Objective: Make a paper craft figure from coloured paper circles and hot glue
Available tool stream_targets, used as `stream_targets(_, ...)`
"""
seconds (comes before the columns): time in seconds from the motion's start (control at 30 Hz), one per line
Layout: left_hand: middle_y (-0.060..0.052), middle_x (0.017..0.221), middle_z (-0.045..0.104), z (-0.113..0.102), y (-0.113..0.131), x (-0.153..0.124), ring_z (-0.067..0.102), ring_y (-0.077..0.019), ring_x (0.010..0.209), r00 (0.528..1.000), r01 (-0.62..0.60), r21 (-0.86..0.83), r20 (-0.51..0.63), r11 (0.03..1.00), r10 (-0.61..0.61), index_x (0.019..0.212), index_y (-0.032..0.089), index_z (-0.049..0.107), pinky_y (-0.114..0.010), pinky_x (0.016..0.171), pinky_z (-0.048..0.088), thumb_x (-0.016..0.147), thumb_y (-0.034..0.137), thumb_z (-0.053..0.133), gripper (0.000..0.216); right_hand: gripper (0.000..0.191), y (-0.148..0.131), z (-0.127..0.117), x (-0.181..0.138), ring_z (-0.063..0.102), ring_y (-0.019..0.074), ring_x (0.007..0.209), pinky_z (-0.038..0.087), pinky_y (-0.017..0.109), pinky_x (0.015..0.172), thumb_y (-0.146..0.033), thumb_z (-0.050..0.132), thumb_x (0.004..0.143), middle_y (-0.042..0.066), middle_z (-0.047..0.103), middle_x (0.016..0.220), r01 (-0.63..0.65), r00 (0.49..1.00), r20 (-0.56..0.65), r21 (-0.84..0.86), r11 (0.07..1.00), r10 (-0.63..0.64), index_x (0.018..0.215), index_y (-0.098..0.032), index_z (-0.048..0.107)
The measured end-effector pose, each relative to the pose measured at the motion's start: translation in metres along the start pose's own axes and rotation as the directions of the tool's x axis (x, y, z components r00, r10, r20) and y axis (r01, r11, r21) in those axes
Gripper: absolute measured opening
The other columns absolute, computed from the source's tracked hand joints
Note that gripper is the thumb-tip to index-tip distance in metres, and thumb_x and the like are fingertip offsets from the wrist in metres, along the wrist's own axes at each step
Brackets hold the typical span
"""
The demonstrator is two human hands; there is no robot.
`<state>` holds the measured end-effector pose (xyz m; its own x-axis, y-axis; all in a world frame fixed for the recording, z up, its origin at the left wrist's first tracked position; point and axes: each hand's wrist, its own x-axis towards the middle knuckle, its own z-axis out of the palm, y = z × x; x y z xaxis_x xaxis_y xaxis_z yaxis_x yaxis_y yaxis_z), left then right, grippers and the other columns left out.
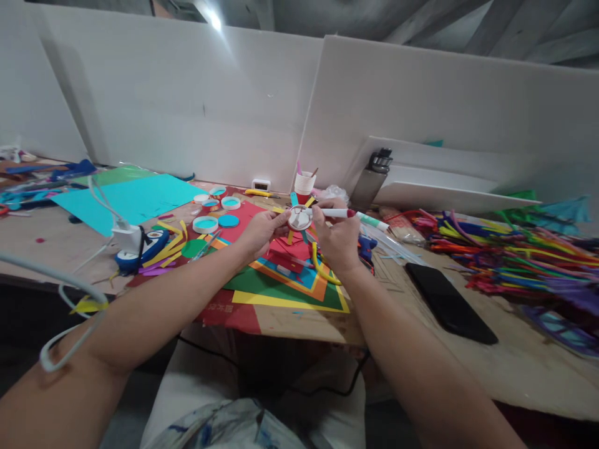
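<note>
My left hand (262, 232) is closed around a small round white lid (299, 218), holding it up above the table. My right hand (337, 240) grips a white marker with a red cap (334, 212), its tip resting against the lid's face. Yellow and blue strips stick out from behind the lid. Below both hands lies a stack of coloured paper sheets (285, 284) in green, orange, yellow and red.
Several white lids with blue centres (206, 224) lie left of the hands, beside a large cyan sheet (126, 198). A paper cup (304, 183) and a metal bottle (372, 181) stand behind. A black phone (449, 302) and a pile of coloured pipe cleaners (510, 255) lie on the right.
</note>
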<state>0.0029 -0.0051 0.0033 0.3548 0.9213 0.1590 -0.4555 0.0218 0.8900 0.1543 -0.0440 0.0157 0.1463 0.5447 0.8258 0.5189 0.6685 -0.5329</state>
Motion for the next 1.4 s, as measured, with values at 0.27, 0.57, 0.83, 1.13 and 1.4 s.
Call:
stream_targets(0.27,-0.007,0.07,0.068,0.0003,0.0006,0.0001,0.06,-0.0105,0.065,1.0,-0.006,0.005,-0.01,1.0,0.006,0.075,0.007,0.068,-0.023,0.065,0.047,0.067,0.036,0.08,0.032,0.015,-0.0017,-0.0005,-0.0004,0.057,0.0139,0.065,0.045,0.028,0.064,-0.032,0.056,0.087,0.0,0.062,0.071,0.003,1.0,0.021,-0.026,1.0,-0.003,0.08,-0.02,0.059)
stream_targets(0.57,-0.006,0.069,0.067,-0.0015,-0.0009,0.0006,0.06,-0.0104,0.065,1.0,-0.017,0.015,0.002,1.0,0.017,0.075,0.007,0.068,-0.022,0.064,0.046,0.065,0.038,0.08,0.034,0.014,-0.0027,-0.002,-0.0004,0.057,0.0144,0.066,0.044,0.029,0.065,-0.031,0.054,0.086,0.0,0.062,0.071,0.015,0.999,0.047,-0.075,0.997,-0.011,0.079,-0.02,0.058)
stream_targets(0.83,-0.005,0.066,0.066,-0.0017,-0.0007,0.001,0.059,-0.0094,0.063,1.0,-0.016,0.017,-0.009,1.0,0.016,0.073,0.008,0.068,-0.022,0.063,0.046,0.064,0.038,0.081,0.034,0.013,-0.0071,-0.0023,0.0006,0.055,0.0137,0.061,0.043,0.028,0.063,-0.03,0.056,0.085,-0.001,0.06,0.066,0.005,0.999,0.041,-0.093,0.996,-0.001,0.076,-0.021,0.056)
stream_targets(1.13,-0.006,0.067,0.066,-0.002,0.0001,0.0006,0.058,-0.0099,0.063,1.0,-0.024,0.034,-0.008,0.999,0.024,0.073,0.008,0.068,-0.023,0.063,0.046,0.063,0.04,0.081,0.036,0.011,-0.007,-0.0025,0.0008,0.055,0.0147,0.061,0.044,0.03,0.064,-0.028,0.057,0.084,-0.001,0.061,0.066,-0.005,0.999,0.039,-0.092,0.996,0.009,0.075,-0.022,0.055)
stream_targets(1.4,-0.006,0.069,0.066,-0.0022,-0.0003,0.0007,0.058,-0.0095,0.063,1.0,-0.019,0.031,-0.007,0.999,0.019,0.074,0.008,0.067,-0.022,0.063,0.046,0.065,0.038,0.08,0.034,0.011,-0.0084,-0.0021,0.0005,0.056,0.0144,0.061,0.044,0.029,0.063,-0.027,0.057,0.084,-0.001,0.061,0.066,-0.019,0.999,0.03,-0.08,0.997,0.021,0.074,-0.021,0.056)
